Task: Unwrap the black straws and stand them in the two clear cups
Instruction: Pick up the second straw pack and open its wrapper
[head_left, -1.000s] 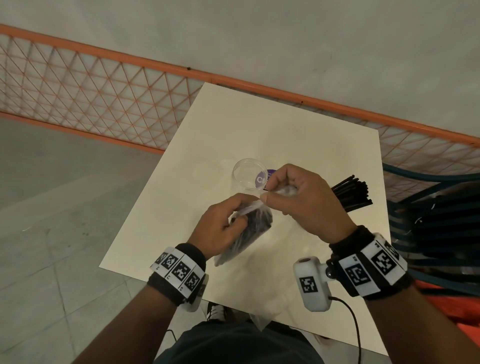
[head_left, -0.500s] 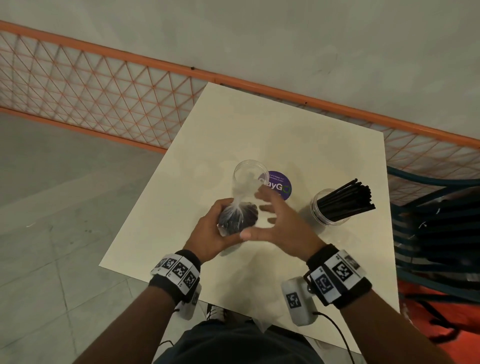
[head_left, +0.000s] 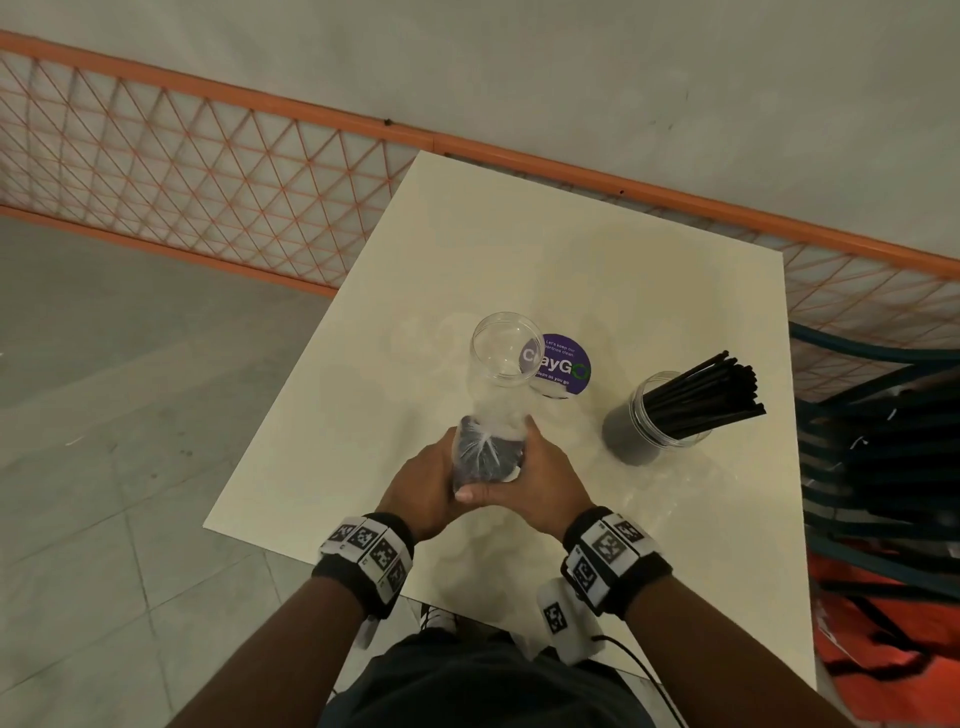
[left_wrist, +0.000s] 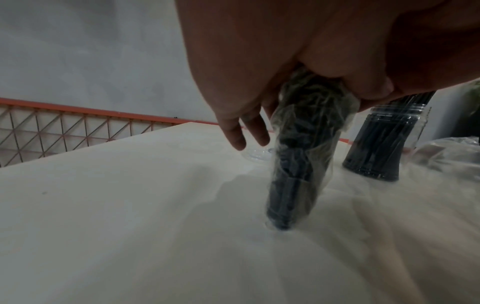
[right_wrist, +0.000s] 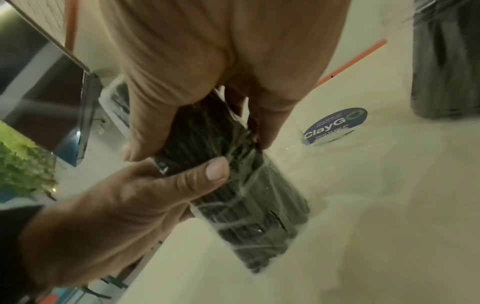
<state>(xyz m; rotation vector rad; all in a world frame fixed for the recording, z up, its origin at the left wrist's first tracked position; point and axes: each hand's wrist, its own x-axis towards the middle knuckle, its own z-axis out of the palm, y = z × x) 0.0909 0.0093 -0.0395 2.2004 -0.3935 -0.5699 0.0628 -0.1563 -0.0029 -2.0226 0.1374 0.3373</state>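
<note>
A bundle of black straws in clear plastic wrap (head_left: 485, 457) stands upright on the cream table (head_left: 597, 249), near its front edge. My left hand (head_left: 428, 478) grips its left side, the thumb curled over the wrap (right_wrist: 207, 174). My right hand (head_left: 543, 475) clasps its right side, its thumb across the near face. The wrist views show the bundle's (left_wrist: 298, 164) lower end (right_wrist: 259, 236) touching the table. An empty clear cup (head_left: 506, 348) stands just behind the bundle. A second clear cup (head_left: 649, 421) to the right holds several unwrapped black straws (head_left: 711, 395), leaning right.
A round purple sticker (head_left: 563, 364) lies on the table beside the empty cup. An orange mesh fence (head_left: 208, 171) runs behind the table. Stacked dark chairs (head_left: 883, 467) stand off the right edge. Crumpled clear plastic (left_wrist: 446, 156) lies on the table by the filled cup.
The bundle went from slanted in my left hand to upright on the table. My right hand let go of the wrapper's top and came down to clasp the bundle's side.
</note>
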